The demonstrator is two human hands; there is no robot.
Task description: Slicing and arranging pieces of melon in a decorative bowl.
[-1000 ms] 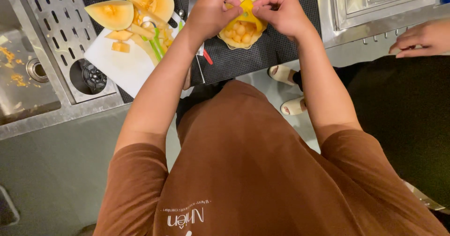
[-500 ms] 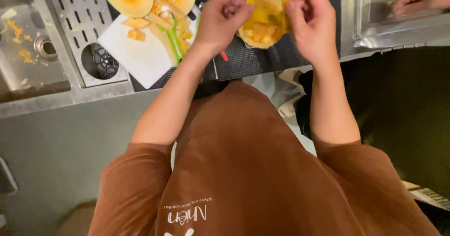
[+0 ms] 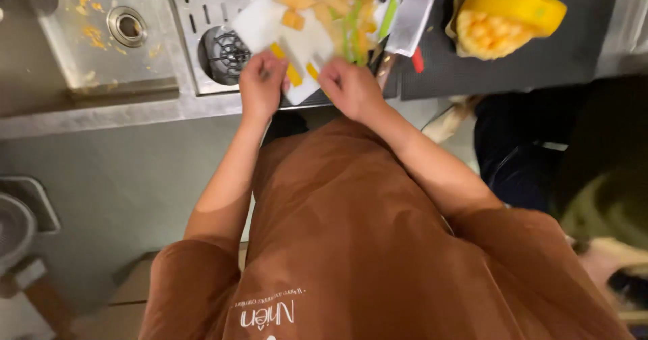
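A good part of the fruit work is judged done: cut melon pieces (image 3: pixel 294 17) lie scattered over the white cutting board (image 3: pixel 256 21), and a yellow pouch (image 3: pixel 503 16) packed with fruit chunks is set aside on the dark mat (image 3: pixel 540 56), well apart from the hands; the loose pieces still on the board are judged to be what is left. The left hand (image 3: pixel 262 83) is curled over the board's near edge, touching it, though whether it is truly gripped cannot be told; the right hand (image 3: pixel 351 89) is laid at the same edge, fingers bent, nothing clearly held. The board rests partly on the slotted metal drainer (image 3: pixel 196 9) beside the sink (image 3: pixel 101 36), tilted in view; its long axis runs from the near edge at the hands away toward the knife (image 3: pixel 413 16) and green peeler (image 3: pixel 351 36) lying at its far side.
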